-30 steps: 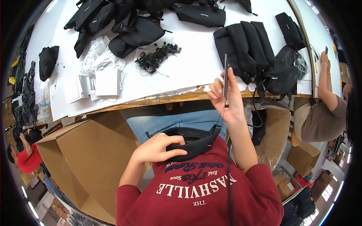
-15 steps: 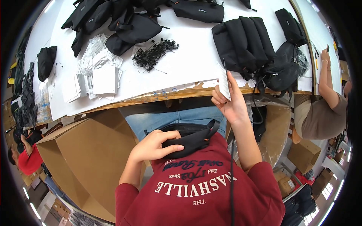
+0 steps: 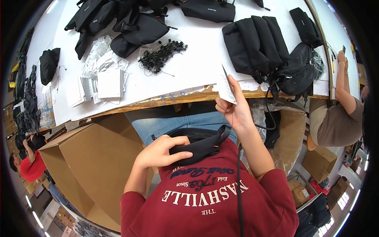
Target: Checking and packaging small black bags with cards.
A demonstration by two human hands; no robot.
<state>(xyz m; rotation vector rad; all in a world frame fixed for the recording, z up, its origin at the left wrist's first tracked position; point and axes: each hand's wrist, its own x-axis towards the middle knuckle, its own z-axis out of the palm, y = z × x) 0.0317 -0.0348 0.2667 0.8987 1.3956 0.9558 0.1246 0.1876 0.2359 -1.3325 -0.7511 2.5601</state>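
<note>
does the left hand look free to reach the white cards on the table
Probably not: the left hand grips the black pouch, which it would likely have to release to reach the white cards.

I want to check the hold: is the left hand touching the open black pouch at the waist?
Touching. The head view shows the left hand with its thumb lying against the outside of the open black pouch, no gap visible.
</note>
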